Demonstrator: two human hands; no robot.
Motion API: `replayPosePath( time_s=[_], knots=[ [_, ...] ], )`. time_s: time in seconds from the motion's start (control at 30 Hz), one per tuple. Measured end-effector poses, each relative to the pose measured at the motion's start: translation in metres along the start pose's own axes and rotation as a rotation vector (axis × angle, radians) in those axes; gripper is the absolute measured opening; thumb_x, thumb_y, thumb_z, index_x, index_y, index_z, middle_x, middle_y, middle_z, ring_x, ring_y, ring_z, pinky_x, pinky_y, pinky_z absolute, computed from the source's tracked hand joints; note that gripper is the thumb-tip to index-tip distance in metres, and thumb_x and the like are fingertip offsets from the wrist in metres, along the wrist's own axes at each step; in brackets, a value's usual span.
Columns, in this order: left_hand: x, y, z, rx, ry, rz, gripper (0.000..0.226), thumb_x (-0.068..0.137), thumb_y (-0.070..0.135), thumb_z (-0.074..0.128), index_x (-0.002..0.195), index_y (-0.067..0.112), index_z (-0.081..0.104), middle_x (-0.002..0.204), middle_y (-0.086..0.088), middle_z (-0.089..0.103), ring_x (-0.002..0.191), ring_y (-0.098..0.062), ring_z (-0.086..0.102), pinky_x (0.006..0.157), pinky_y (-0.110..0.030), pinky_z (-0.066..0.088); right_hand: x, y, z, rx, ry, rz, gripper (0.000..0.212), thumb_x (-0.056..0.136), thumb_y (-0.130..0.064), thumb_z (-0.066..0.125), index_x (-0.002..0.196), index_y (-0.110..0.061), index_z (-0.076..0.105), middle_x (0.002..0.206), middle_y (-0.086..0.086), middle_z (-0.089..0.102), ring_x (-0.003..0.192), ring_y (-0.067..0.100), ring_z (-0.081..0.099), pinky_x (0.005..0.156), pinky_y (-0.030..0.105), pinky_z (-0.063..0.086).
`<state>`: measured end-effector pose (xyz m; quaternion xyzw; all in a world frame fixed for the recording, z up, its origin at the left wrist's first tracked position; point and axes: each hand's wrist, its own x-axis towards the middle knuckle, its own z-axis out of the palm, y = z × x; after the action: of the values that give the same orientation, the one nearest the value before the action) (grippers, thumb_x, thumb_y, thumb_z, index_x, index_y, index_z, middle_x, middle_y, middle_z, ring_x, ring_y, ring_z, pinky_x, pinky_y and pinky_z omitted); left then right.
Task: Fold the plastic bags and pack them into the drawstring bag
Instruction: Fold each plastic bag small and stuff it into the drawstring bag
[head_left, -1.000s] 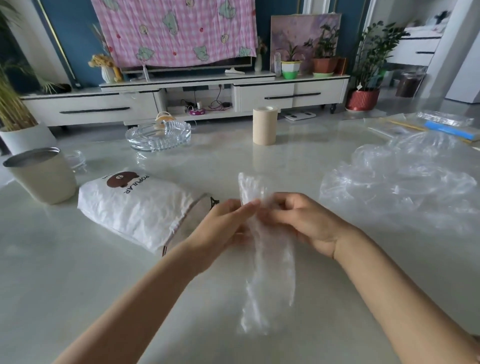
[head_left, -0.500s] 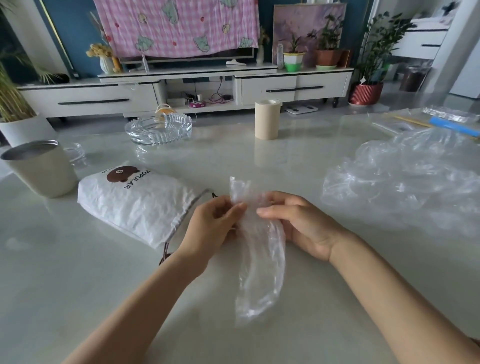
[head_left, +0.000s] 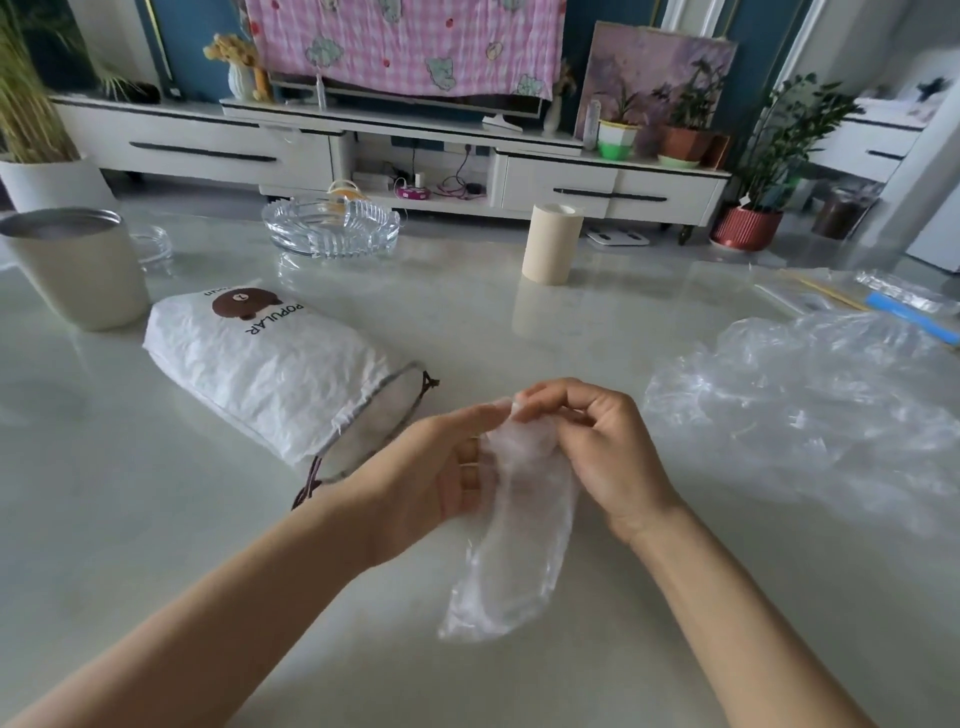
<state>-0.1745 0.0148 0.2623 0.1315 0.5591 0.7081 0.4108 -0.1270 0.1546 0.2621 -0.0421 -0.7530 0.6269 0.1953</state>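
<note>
A narrow, crinkled clear plastic bag (head_left: 511, 540) hangs over the glossy table (head_left: 597, 343), its top pinched by the left hand (head_left: 431, 483) and the curled right hand (head_left: 597, 447), beside the white, wrinkled drawstring bag (head_left: 275, 374) and a loose heap of clear bags (head_left: 810, 405).

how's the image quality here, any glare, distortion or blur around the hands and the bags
Head view: soft daylight, no harsh shadows; the glossy pale table top mirrors the beige paper roll. Wide-angle bending bows the white tv cabinet and stretches the forearms. The left hand, right hand and white bear-print drawstring bag are sharp; the clear plastic bag they pinch and the loose clear pile have faint edges.
</note>
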Motion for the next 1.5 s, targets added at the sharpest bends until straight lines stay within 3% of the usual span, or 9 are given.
replayPosePath(
  time_s=[0.2, 0.4, 0.6, 0.8, 0.93, 1.03, 1.3, 1.4, 1.5],
  knots=[
    [0.003, -0.001, -0.008, 0.002, 0.141, 0.031, 0.017, 0.090, 0.004, 0.049, 0.078, 0.008, 0.060, 0.074, -0.009, 0.063, 0.062, -0.020, 0.055, 0.058, -0.026, 0.038, -0.001, 0.002, -0.012, 0.039, -0.004, 0.067, 0.041, 0.081, 0.013, 0.053, 0.085, -0.023, 0.072, 0.091, -0.002, 0.068, 0.080, 0.015, 0.056, 0.077, 0.025, 0.046],
    [0.011, -0.003, -0.015, -0.057, 0.316, 0.076, 0.018, 0.093, 0.005, 0.050, 0.076, 0.010, 0.050, 0.060, -0.003, 0.041, 0.048, -0.010, 0.037, 0.042, -0.017, 0.031, -0.009, 0.018, -0.011, -0.955, -0.171, -0.507, 0.083, 0.067, -0.001, 0.072, 0.132, -0.034, 0.033, 0.138, -0.006, 0.023, 0.125, 0.012, 0.026, 0.104, 0.011, 0.011],
    [0.016, -0.007, -0.020, 0.101, 0.431, 0.143, 0.022, 0.094, 0.011, 0.053, 0.071, 0.010, 0.054, 0.050, 0.001, 0.048, 0.038, -0.006, 0.041, 0.039, -0.014, 0.033, -0.011, 0.016, 0.009, -0.585, -0.263, -0.463, 0.010, 0.074, -0.029, 0.064, 0.083, -0.027, 0.069, 0.091, -0.020, 0.059, 0.096, 0.002, 0.046, 0.086, 0.018, 0.036],
    [0.010, -0.007, -0.014, 0.018, 0.322, 0.226, 0.022, 0.093, -0.001, 0.044, 0.097, 0.001, 0.066, 0.097, -0.024, 0.069, 0.079, -0.027, 0.067, 0.066, -0.030, 0.058, -0.009, 0.007, 0.001, -0.210, -0.253, -0.111, 0.027, 0.085, -0.031, 0.064, 0.069, -0.009, 0.062, 0.065, -0.007, 0.053, 0.066, 0.004, 0.044, 0.064, 0.019, 0.037],
    [0.014, -0.006, -0.013, -0.024, 0.190, 0.173, 0.041, 0.092, 0.034, 0.049, 0.114, 0.002, 0.062, 0.109, -0.022, 0.067, 0.100, -0.035, 0.064, 0.088, -0.046, 0.051, -0.006, 0.011, 0.002, -0.275, -0.239, -0.012, 0.036, 0.079, -0.032, 0.059, 0.057, -0.008, 0.043, 0.063, 0.002, 0.034, 0.063, 0.014, 0.031, 0.060, 0.031, 0.025],
    [0.009, -0.007, -0.011, 0.075, 0.098, 0.187, 0.064, 0.071, 0.043, 0.069, 0.117, 0.000, 0.057, 0.112, -0.023, 0.064, 0.105, -0.035, 0.062, 0.092, -0.047, 0.051, -0.005, 0.015, 0.004, -0.319, -0.227, 0.009, 0.042, 0.079, -0.036, 0.058, 0.064, 0.000, 0.042, 0.065, 0.004, 0.030, 0.064, 0.016, 0.027, 0.060, 0.035, 0.023],
    [0.008, -0.013, -0.014, 0.231, 0.380, 0.335, 0.018, 0.089, -0.005, 0.054, 0.094, 0.011, 0.062, 0.078, -0.004, 0.070, 0.068, -0.017, 0.065, 0.067, -0.034, 0.054, -0.007, 0.012, -0.001, -0.263, -0.017, 0.115, 0.030, 0.075, -0.024, 0.076, 0.101, -0.019, 0.062, 0.097, -0.010, 0.063, 0.079, 0.004, 0.054, 0.075, 0.016, 0.045],
    [0.003, -0.009, -0.010, 0.195, 0.277, 0.364, 0.017, 0.089, -0.005, 0.054, 0.098, 0.007, 0.062, 0.078, -0.011, 0.069, 0.062, -0.018, 0.066, 0.050, -0.028, 0.053, -0.005, 0.008, -0.004, 0.081, -0.119, 0.318, 0.065, 0.061, -0.030, 0.077, 0.120, -0.013, 0.055, 0.116, 0.007, 0.064, 0.103, 0.018, 0.063, 0.090, 0.027, 0.050],
    [0.001, -0.009, -0.008, 0.206, 0.249, 0.398, 0.014, 0.089, -0.006, 0.054, 0.097, 0.003, 0.062, 0.080, -0.018, 0.069, 0.066, -0.029, 0.067, 0.055, -0.035, 0.058, -0.006, 0.004, -0.001, 0.293, -0.167, 0.326, 0.039, 0.076, -0.006, 0.067, 0.112, 0.004, 0.058, 0.109, 0.019, 0.067, 0.099, 0.027, 0.065, 0.086, 0.031, 0.052]
  ],
)
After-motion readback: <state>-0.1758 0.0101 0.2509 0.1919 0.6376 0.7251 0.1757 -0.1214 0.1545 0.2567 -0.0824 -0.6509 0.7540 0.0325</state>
